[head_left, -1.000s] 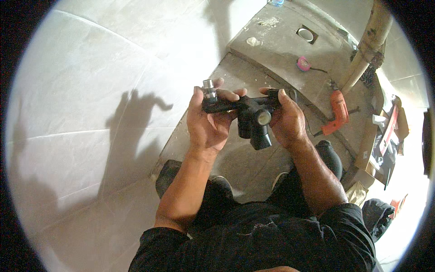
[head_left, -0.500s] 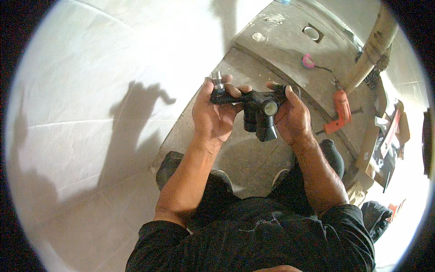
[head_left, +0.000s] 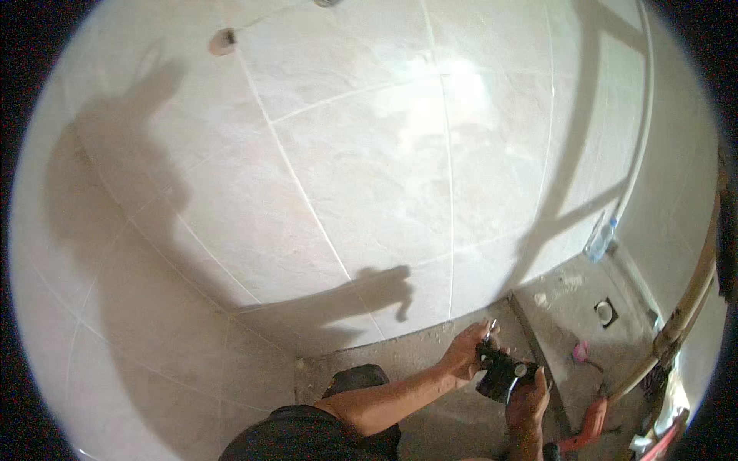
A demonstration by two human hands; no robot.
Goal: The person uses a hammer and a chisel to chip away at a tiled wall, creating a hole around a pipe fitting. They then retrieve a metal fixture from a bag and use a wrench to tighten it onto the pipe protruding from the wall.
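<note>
I hold a black mixer tap (head_left: 501,376) low in the view, over the concrete floor. My left hand (head_left: 464,352) is closed around its left end, where a small chrome fitting (head_left: 492,330) sticks up. My right hand (head_left: 529,399) grips the other end, fingers wrapped on its side. A round pale face shows on the tap's body. Fine details are blurred, and the fingers hide both ends in part.
A tiled wall (head_left: 361,154) fills most of the view, with a pipe hole (head_left: 224,41) high at left. An orange power drill (head_left: 590,425) lies on the floor at right, near a pink object (head_left: 580,351), a floor drain (head_left: 605,313) and a plastic bottle (head_left: 600,242). A wooden pole (head_left: 688,307) leans there.
My view has swung up and left toward the wall, so hands and tap now appear lower and farther right. Both hands keep hold of the tap.
</note>
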